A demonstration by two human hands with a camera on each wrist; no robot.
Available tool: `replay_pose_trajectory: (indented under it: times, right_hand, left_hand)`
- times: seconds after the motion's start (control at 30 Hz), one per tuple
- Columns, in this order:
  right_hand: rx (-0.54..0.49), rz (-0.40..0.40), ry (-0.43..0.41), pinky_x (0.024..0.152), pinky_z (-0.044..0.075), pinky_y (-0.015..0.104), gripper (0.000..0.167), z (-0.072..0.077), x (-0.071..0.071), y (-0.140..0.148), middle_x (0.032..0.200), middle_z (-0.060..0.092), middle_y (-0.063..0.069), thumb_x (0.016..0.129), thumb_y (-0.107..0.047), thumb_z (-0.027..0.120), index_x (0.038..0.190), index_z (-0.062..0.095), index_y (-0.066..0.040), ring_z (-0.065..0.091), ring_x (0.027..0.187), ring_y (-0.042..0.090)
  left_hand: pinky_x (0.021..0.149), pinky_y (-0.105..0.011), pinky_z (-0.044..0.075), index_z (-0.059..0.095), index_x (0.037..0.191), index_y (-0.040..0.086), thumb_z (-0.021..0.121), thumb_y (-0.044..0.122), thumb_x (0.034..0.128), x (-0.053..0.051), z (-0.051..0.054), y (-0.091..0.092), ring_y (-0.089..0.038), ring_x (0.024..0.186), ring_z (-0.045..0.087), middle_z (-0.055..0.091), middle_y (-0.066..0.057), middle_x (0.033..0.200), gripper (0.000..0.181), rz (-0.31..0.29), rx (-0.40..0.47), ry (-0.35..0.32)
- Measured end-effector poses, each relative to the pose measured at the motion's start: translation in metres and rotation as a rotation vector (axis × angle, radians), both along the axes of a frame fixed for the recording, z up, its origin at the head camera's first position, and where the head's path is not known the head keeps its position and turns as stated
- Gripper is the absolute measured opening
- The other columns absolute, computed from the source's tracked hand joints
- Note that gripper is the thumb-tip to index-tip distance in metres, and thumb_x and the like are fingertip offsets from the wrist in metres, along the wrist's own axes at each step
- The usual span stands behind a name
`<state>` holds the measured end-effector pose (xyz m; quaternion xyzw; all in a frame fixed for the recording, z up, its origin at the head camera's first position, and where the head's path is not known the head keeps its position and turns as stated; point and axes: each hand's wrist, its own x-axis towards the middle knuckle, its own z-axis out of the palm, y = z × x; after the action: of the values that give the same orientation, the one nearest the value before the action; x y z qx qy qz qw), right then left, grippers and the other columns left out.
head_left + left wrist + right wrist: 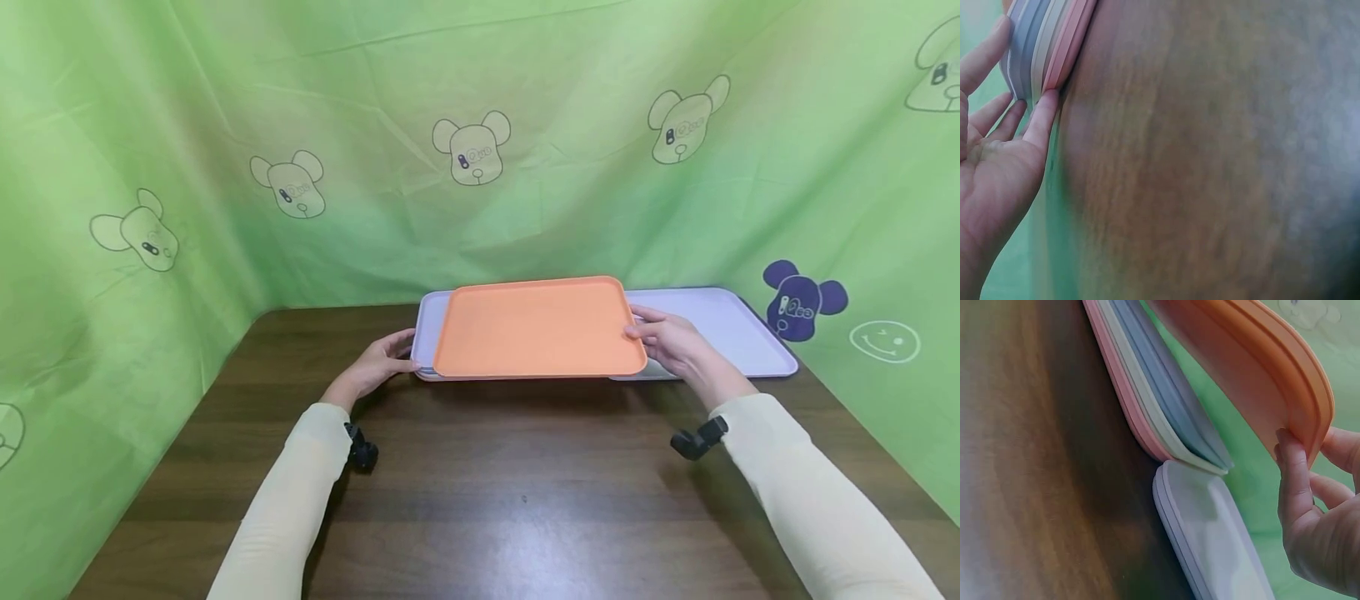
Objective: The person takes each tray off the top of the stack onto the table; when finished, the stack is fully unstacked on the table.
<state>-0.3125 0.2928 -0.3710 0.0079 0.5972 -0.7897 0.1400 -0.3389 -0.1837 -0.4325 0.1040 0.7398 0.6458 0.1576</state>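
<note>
An orange tray (pixel 536 329) tilts over a stack of trays at the table's far side. My right hand (pixel 671 340) pinches its right end, thumb on top and fingers underneath; in the right wrist view a wide gap shows between that end and the stack. Beneath it lie a lavender tray (pixel 430 325), a blue tray (pixel 1157 394), a pale tray (pixel 1041 50) and, at the bottom, a pink tray (pixel 1066 56). My left hand (pixel 377 364) touches the stack's left end with fairly straight, spread fingers. Whether the orange tray's left end touches the stack, I cannot tell.
To the right, another lavender tray (pixel 720 333) lies flat, with a second rim visible under it in the right wrist view. Brown wooden table (pixel 480 483) spreads in front. A green printed curtain (pixel 375 225) hangs close behind and at both sides.
</note>
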Motion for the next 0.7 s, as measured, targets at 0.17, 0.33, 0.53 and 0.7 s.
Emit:
replay_pose_trajectory:
  times: [0.17,0.33,0.53,0.7]
  right_hand:
    - [0.000,0.017,0.008,0.074,0.056,0.029,0.080,0.005,0.015,-0.001,0.093,0.067,-0.001,0.093,0.010,0.054,0.153,0.003,0.002,0.067,0.083,0.011]
    - [0.002,0.049,0.022,0.074,0.057,0.031,0.079,0.006,0.033,-0.001,0.096,0.065,0.000,0.093,0.010,0.053,0.153,0.001,0.003,0.067,0.083,0.013]
    - [-0.018,0.069,0.055,0.077,0.056,0.031,0.063,0.007,0.056,0.000,0.100,0.058,0.004,0.093,0.010,0.054,0.151,0.034,-0.006,0.066,0.086,0.015]
    - [-0.057,0.088,0.080,0.077,0.057,0.033,0.043,0.004,0.074,-0.002,0.101,0.056,0.007,0.093,0.011,0.053,0.110,0.069,-0.024,0.066,0.087,0.018]
  left_hand:
    - [0.107,-0.043,0.036,0.025,0.153,0.001,0.064,-0.006,0.0888,0.000,-0.001,-0.001,-0.032,0.141,0.027,0.025,-0.017,0.156,0.076,-0.017,0.046,-0.002]
    - [0.104,-0.040,0.039,0.022,0.152,-0.001,0.062,-0.009,0.0888,0.000,-0.002,0.001,-0.034,0.141,0.028,0.024,-0.020,0.156,0.075,-0.024,0.092,-0.013]
    - [0.100,-0.034,0.044,0.023,0.152,-0.002,0.060,-0.012,0.0883,0.000,-0.001,0.002,-0.034,0.141,0.028,0.024,-0.020,0.156,0.075,-0.018,0.118,-0.028]
    - [0.098,-0.032,0.045,0.022,0.152,-0.003,0.059,-0.012,0.0891,0.001,0.000,0.000,-0.035,0.140,0.027,0.024,-0.022,0.155,0.073,-0.020,0.108,-0.019]
